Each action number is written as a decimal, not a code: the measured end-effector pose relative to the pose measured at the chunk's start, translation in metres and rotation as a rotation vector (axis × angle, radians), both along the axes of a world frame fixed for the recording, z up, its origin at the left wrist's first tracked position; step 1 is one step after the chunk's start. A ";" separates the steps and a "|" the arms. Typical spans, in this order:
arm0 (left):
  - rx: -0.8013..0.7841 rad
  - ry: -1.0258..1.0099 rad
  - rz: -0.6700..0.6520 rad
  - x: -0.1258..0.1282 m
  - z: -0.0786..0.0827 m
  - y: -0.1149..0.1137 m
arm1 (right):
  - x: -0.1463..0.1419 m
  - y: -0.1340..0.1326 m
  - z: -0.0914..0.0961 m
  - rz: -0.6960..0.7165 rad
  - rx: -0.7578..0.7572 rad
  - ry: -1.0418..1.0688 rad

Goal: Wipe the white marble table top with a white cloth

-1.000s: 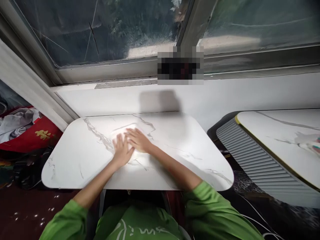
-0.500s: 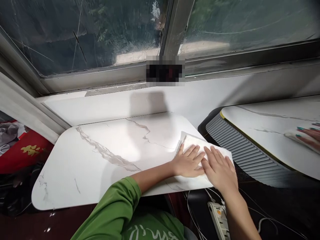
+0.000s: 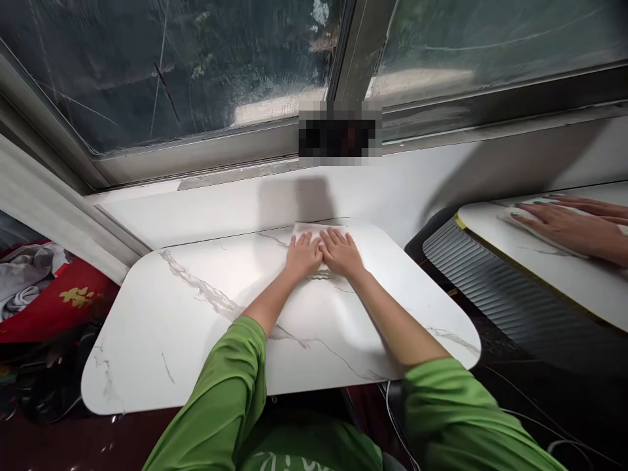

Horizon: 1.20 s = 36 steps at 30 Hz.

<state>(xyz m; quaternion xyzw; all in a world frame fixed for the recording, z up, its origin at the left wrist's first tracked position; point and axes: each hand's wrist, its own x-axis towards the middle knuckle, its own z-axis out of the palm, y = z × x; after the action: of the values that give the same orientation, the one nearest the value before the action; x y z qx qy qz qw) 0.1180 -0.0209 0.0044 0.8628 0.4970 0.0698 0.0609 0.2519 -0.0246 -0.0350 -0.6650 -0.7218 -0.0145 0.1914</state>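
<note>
A white cloth (image 3: 305,227) lies at the far edge of a white marble-patterned tabletop (image 3: 147,314) with rounded corners. My left hand (image 3: 303,255) rests flat on the cloth, fingers stretched out. Beside it, touching at the thumbs, my right hand (image 3: 342,252) also presses flat on the cloth with its fingers spread. Most of the cloth is hidden under both palms; a crumpled edge shows just below them.
At the right, another person's hands (image 3: 564,219) lie on a cloth on a second marble-patterned table (image 3: 598,288) with a ribbed side. Behind runs a window frame (image 3: 210,157) above a white ledge. A red bag (image 3: 59,301) is at the left; white cables hang below the tabletop.
Both my hands have slid the cloth from the tabletop's right end leftward and away to its far edge. The other person's hands have moved left on the second table.
</note>
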 end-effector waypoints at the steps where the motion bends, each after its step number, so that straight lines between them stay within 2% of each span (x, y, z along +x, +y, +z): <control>1: 0.027 -0.001 0.022 -0.006 0.001 0.007 | -0.008 0.008 0.003 0.019 -0.005 -0.009; 4: 0.126 -0.002 0.051 -0.019 0.003 0.014 | -0.024 0.017 0.011 0.064 -0.037 -0.047; 6: 0.170 0.013 0.040 -0.025 0.004 0.005 | -0.027 0.007 0.014 0.122 -0.050 -0.082; 8: 0.197 0.047 -0.014 -0.031 0.005 -0.017 | -0.028 -0.013 0.012 0.202 -0.032 -0.116; 11: 0.252 0.121 -0.113 -0.041 0.005 -0.066 | -0.029 -0.058 0.003 0.286 0.029 -0.146; 16: 0.271 0.238 -0.206 -0.055 0.008 -0.147 | -0.042 -0.142 -0.004 0.307 0.126 -0.132; 19: 0.245 0.283 -0.233 -0.061 0.013 -0.172 | -0.049 -0.172 0.001 0.316 0.138 -0.128; 21: 0.225 0.292 -0.229 -0.065 0.017 -0.177 | -0.051 -0.177 0.005 0.337 0.123 -0.151; 25: 0.151 0.183 -0.206 -0.072 0.019 -0.163 | -0.053 -0.161 0.015 0.316 0.055 -0.196; 28: 0.117 0.059 -0.133 -0.077 0.008 -0.138 | -0.058 -0.135 0.020 0.272 0.028 -0.190; 32: 0.112 -0.005 -0.037 -0.081 -0.009 -0.085 | -0.068 -0.083 0.021 0.300 0.005 -0.156; 36: 0.107 -0.014 -0.018 -0.082 -0.013 -0.025 | -0.074 -0.023 0.017 0.246 -0.062 -0.087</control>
<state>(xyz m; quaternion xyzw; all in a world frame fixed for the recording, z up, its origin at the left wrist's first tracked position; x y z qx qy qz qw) 0.0365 -0.0456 -0.0091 0.8687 0.4845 0.1015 0.0189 0.1781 -0.0474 -0.0180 -0.5760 -0.8054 0.0026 0.1398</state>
